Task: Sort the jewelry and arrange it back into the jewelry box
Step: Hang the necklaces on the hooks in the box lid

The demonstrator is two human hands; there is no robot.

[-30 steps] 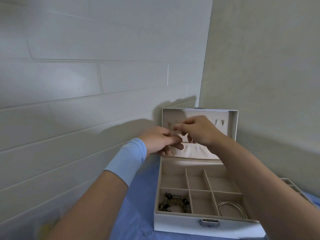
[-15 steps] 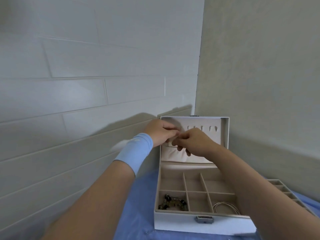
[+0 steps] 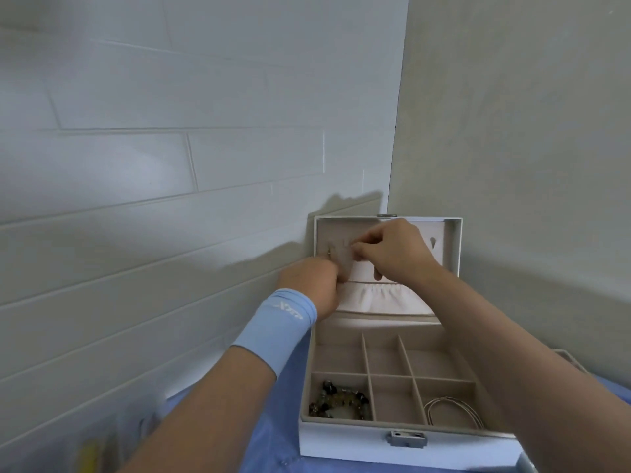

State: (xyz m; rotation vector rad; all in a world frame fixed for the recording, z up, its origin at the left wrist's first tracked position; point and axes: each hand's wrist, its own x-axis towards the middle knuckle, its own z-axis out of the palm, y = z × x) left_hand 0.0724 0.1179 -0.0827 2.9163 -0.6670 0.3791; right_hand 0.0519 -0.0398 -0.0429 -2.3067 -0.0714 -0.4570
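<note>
A white jewelry box (image 3: pixel 345 442) stands open on a blue cloth, its lid (image 3: pixel 454 240) upright against the wall. My right hand (image 3: pixel 396 254) pinches something small at the hooks inside the lid; the item is too small to make out. My left hand (image 3: pixel 314 285), with a light blue wristband, has its fingers curled at the lid's lower left, just above the gathered pouch (image 3: pixel 379 298). What it holds is hidden. A dark beaded bracelet (image 3: pixel 338 402) lies in the front left compartment. Thin metal bangles (image 3: pixel 450 409) lie in the front right one.
Tiled wall on the left meets a plain wall on the right behind the box. The corner of a tray insert (image 3: pixel 573 360) shows beside my right forearm. A clear bag with something yellow (image 3: pixel 99 448) lies at the lower left.
My right hand has risen to the hooks near the top of the lid. My left hand has dropped lower, to the lid's left edge above the pouch.
</note>
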